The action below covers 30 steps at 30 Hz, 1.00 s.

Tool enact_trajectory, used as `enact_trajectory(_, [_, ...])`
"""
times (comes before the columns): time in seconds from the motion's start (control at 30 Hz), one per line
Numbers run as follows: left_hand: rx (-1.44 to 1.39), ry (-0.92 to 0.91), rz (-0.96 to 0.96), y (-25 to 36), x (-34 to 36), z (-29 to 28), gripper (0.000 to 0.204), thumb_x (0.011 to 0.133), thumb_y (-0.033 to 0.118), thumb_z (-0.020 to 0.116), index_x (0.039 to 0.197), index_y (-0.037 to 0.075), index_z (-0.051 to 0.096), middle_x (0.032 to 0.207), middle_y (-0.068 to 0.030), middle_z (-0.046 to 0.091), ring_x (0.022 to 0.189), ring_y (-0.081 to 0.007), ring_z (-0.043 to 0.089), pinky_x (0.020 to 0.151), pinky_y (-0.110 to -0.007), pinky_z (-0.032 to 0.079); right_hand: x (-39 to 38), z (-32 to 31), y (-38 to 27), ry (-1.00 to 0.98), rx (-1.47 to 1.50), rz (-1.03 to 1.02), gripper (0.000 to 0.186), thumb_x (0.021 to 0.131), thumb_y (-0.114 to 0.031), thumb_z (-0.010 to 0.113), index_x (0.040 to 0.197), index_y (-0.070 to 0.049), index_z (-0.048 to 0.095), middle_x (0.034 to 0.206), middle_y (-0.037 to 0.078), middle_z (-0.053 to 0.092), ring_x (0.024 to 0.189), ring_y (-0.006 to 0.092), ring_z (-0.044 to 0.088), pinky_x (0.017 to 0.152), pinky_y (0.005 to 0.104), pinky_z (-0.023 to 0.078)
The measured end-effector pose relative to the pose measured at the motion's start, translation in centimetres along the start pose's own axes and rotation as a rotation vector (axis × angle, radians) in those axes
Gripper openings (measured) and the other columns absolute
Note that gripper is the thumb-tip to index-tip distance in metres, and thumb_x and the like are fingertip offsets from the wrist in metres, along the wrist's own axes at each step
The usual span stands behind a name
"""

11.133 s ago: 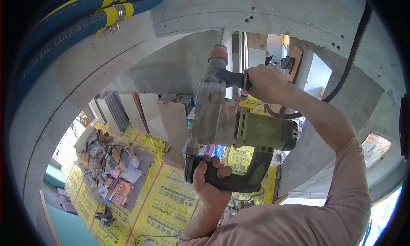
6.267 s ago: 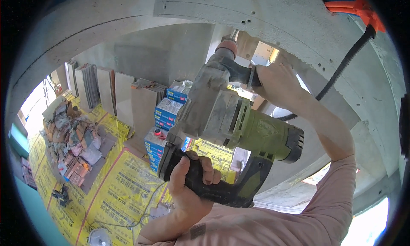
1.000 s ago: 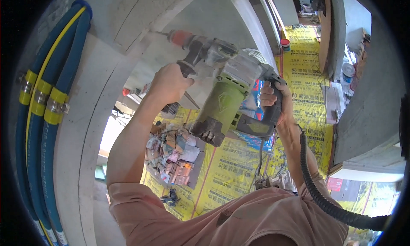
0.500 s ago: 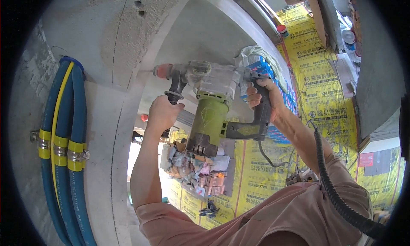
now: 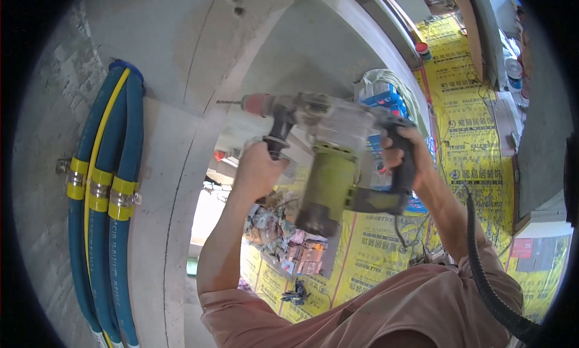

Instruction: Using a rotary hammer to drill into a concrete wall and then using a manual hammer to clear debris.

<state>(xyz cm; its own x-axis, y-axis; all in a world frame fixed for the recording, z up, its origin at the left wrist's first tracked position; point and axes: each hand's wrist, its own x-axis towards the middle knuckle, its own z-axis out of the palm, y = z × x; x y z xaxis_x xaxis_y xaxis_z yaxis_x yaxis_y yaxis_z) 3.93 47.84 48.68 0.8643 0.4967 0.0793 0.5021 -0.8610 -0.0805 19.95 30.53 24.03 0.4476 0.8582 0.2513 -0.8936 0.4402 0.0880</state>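
A green and grey rotary hammer drill (image 5: 329, 182) is held up in both my hands, slightly blurred by motion. My left hand (image 5: 260, 170) is closed around its black side handle (image 5: 280, 129), just behind the red chuck collar (image 5: 256, 105). At the rear, my right hand (image 5: 419, 155) grips the main handle, fingers wrapped at the trigger area. A thin drill bit (image 5: 229, 102) sticks out leftward from the chuck, along the grey concrete face (image 5: 175, 106). Whether its tip touches the concrete I cannot tell.
Blue pipes (image 5: 102, 149) and a yellow one, banded with yellow-lined metal clamps (image 5: 99, 190), run down the left wall. Yellow printed sheeting (image 5: 377, 251) covers the floor. Rubble bags (image 5: 268, 227), bricks (image 5: 306, 255) and blue boxes (image 5: 381, 99) lie below. A black corrugated hose (image 5: 482, 275) hangs at right.
The drill and both hands have shifted right and slightly down in view. The bit's length, hardly visible before, now shows in front of the chuck. Both grips stay closed.
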Motion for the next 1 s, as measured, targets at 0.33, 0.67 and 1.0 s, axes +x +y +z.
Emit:
enact_trajectory(0.33, [-0.008,-0.036,0.110,7.8,-3.6,0.2,0.037,0.082,0.024,0.067,0.105,-0.004,0.061,0.094,-0.0266,0.063,0.094,-0.0438,0.059,0.082,-0.048,0.047,-8.0,-2.1,-3.8,-0.083,0.030,-0.100,0.031,0.094,-0.023,0.057,0.111,0.003,0.055,0.083,0.006,0.054,0.055,0.0091,0.048,0.049,0.0235,0.046])
enact_trajectory(0.67, [-0.050,0.050,0.068,3.9,-3.1,-0.9,0.032,0.080,0.022,0.069,0.098,-0.004,0.064,0.089,-0.0225,0.066,0.086,-0.0402,0.064,0.077,-0.043,0.049,-3.5,0.6,-2.3,-0.125,0.106,0.020,0.024,0.089,-0.018,0.058,0.102,0.001,0.055,0.077,0.003,0.052,0.056,0.0090,0.048,0.049,0.0233,0.045])
enact_trajectory(1.0, [0.083,0.090,0.145,-2.7,-1.0,-0.8,0.029,0.077,0.020,0.070,0.091,-0.005,0.062,0.079,-0.0206,0.064,0.078,-0.0348,0.064,0.074,-0.041,0.049,2.1,-1.1,2.7,-0.062,0.151,0.070,0.028,0.091,-0.021,0.057,0.107,0.003,0.056,0.085,0.005,0.053,0.060,0.0089,0.050,0.052,0.0219,0.047])
